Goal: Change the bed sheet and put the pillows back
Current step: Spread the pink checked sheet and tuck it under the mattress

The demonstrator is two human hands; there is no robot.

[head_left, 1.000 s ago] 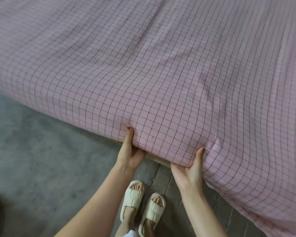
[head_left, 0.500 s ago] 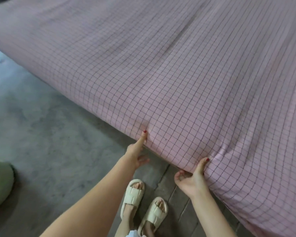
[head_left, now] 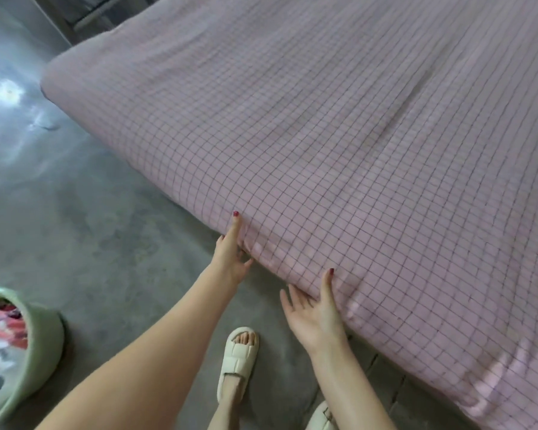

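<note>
Change: since 0.5 s ago the view has swung further along the bed, bringing its far corner and more of the green basket into sight; both hands have slid along the near edge, and the right hand's fingers have spread out.
Bed sheet [head_left: 339, 144]: pink with a dark grid, spread over the whole bed and hanging over its near edge down toward the grey floor [head_left: 84, 231].
Left hand [head_left: 230, 256]: thumb laid straight up against the sheet's near edge, fingers reaching under the hem; whether they pinch cloth cannot be told.
Right hand [head_left: 316, 318]: palm up, fingers splayed, thumb resting flat on the sheet's edge, clamped on nothing.
Hands: apart, both touching the same near edge.
Basket [head_left: 41, 346]: green, on the floor at lower left, holding mixed cloth.
Slippers [head_left: 238, 358]: 2 cream ones on the person's feet, beside the bed.
</note>
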